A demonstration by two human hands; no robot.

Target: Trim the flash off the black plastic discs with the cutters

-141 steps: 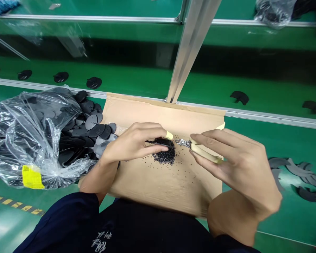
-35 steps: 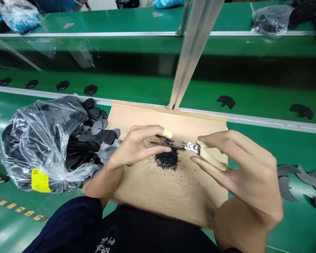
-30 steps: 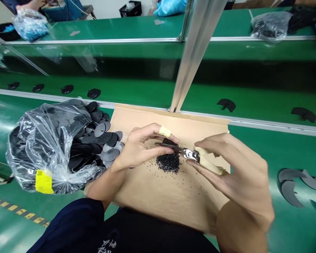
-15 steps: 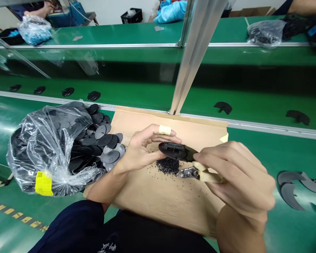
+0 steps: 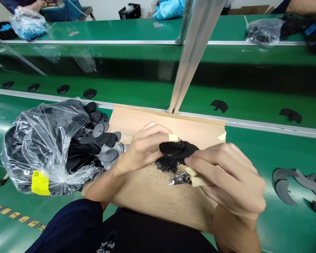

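Note:
My left hand (image 5: 144, 146) is closed on the left edge of a black plastic disc (image 5: 172, 148), with yellow tape round one finger. A thin, flat black part (image 5: 189, 149) lies against the disc's right side; my right thumb and forefinger pinch its edge. The same right hand (image 5: 226, 175) holds small metal nippers (image 5: 179, 178) with cream handles, jaws pointing left below the disc. Whether the jaws are apart is hard to make out. Under the hands, a heap of tiny black bits (image 5: 166, 164) lies on a cardboard sheet (image 5: 158, 200).
On the left, a clear plastic bag (image 5: 39, 140) spills several dark discs (image 5: 103, 138). Curved grey parts (image 5: 286, 191) lie at right. Behind a metal post (image 5: 192, 56), a green conveyor (image 5: 137, 95) carries black pieces. A co-worker's arm (image 5: 305, 6) shows at upper right.
The disc has tilted, so its raised clip side shows less and its flat face more. My left forefinger has bent down onto it. My right hand and the nippers have shifted slightly left.

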